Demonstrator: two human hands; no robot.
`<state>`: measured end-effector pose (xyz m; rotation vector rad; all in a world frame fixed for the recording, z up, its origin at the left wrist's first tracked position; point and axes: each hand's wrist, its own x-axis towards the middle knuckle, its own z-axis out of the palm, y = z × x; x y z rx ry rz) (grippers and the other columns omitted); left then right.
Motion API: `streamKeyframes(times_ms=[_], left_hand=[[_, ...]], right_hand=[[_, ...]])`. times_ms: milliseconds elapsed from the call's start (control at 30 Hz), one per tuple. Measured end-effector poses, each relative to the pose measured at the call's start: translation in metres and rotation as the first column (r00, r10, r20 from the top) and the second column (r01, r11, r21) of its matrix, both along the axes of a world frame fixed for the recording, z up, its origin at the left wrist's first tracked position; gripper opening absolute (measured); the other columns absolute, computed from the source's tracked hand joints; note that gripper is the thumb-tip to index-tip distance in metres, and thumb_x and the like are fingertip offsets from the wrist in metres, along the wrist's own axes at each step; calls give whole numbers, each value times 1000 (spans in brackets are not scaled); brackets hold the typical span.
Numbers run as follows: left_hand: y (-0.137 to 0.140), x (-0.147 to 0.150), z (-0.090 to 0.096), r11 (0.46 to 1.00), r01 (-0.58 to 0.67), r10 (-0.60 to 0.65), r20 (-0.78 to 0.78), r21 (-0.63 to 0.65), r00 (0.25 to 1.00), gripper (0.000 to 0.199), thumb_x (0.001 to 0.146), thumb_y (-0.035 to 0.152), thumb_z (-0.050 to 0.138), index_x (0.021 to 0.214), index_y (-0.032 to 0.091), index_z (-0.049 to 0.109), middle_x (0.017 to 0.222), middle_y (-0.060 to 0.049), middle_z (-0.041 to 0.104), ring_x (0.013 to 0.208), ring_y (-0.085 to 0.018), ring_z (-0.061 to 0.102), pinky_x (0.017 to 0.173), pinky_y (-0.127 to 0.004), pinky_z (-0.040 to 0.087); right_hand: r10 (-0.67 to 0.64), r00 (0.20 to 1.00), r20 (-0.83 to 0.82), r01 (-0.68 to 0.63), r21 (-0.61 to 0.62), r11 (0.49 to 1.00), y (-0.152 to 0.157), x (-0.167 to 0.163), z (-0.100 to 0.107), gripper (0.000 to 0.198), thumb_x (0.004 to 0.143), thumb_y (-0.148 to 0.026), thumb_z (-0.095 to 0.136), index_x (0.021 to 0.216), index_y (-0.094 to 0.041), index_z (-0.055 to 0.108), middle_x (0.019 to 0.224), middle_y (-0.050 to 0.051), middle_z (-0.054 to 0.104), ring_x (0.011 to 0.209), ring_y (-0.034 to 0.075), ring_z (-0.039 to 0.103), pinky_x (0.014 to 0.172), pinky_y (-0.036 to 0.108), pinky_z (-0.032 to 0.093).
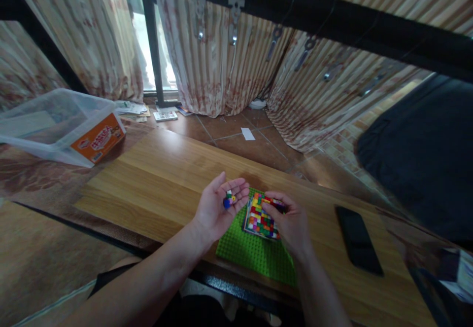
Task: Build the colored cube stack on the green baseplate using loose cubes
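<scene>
My left hand (220, 207) is palm up with its fingers nearly straight, and several small toy bricks (229, 198) in blue, white, yellow and green lie in it. A low block built of many coloured toy bricks (257, 218) stands on a green studded baseplate (254, 255). Over the upper right part of that block is my right hand (291, 221), thumb and fingers pinched together and touching its top. Whatever is between those fingertips is hidden. The right hand covers the block's right side.
The wooden table (148, 169) carries a black phone (359, 239) to the right. A clear plastic bin (55, 129) with an orange label stands at the left. A dark bar (332, 18) crosses above, with metal clips hanging. A dark covered shape (421, 154) is at far right.
</scene>
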<state>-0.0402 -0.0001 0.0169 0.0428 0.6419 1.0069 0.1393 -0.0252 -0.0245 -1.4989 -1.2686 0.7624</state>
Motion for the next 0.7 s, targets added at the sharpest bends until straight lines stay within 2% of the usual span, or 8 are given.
streamKeyframes(times_ms=[200,700], left_hand=[[0,0,-1,1000,9,-9,-6,0,1000,39,90,39,46,83,7,66,83,-12,66,76,-16,63,74,-25,52],[-3,6,-5,999,37,-38,-11,-14,999,38,90,38,45,84,7,66,81,-13,65,77,-17,63,75,-26,52]], right_hand=[[-33,991,-130,18,-117,993,1,0,-3,35,61,-38,79,91,-21,72,88,5,72,81,22,66,78,39,51],[-3,995,-100,-15,-180,984,3,1,6,38,59,-42,80,88,-18,73,80,6,73,70,20,65,69,35,52]])
